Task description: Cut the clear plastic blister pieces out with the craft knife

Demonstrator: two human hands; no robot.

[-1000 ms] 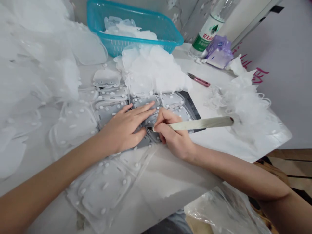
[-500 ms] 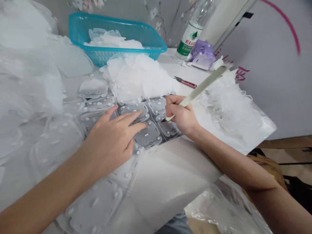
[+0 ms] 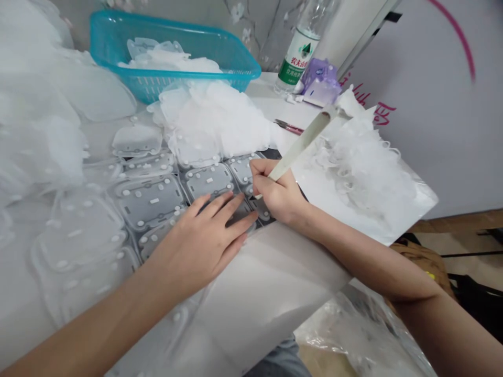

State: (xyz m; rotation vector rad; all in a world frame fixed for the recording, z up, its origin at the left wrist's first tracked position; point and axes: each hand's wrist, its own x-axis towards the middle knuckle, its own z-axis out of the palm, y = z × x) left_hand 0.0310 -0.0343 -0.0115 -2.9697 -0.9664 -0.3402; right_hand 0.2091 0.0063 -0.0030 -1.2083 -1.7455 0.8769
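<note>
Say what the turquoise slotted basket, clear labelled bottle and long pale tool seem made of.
Turquoise slotted basket: glossy plastic, by its translucent walls and moulded slots.
Clear labelled bottle: probably thin glossy plastic, being transparent with bright highlights.
Long pale tool in the right hand: smooth, perhaps plastic or painted metal; its plain surface leaves that open.

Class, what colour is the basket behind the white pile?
The basket is turquoise, clearest in the head view.

our right hand (image 3: 277, 191) grips a pale-handled blade (image 3: 296, 151) over the translucent sheets (image 3: 153, 201); our left hand (image 3: 200, 243) presses beside it, fingers spread, below the blue basket (image 3: 184, 75).
</note>
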